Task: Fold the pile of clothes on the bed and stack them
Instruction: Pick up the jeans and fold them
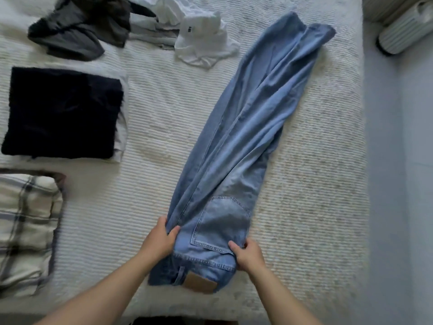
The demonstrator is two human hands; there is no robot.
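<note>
The jeans [236, 146] are what's being worked on right now: they lie stretched out on the bed [311, 184], running from the waistband at the lower centre of the frame up to the leg ends at the upper right, already doubled lengthwise so one leg sits on the other with a back pocket facing up. To my eye the long fold is done and the crosswise folds are what remain; the next move looks like bringing the leg ends down toward the waist, or lifting the waist up toward them, and the cloth along the legs is rumpled enough that it would want smoothing first. The left hand [160, 240] pinches the left edge of the jeans near the hip, thumb on top and fingers curled under the denim. The right hand [248, 254] grips the right edge by the waistband in the same way, fingers closed on the fabric. At the left of the frame sit a folded dark garment [63, 113] and, below it, a folded plaid piece [25, 228]. Unfolded grey clothes [77, 31] and white clothes [201, 41] wait along the top.
</note>
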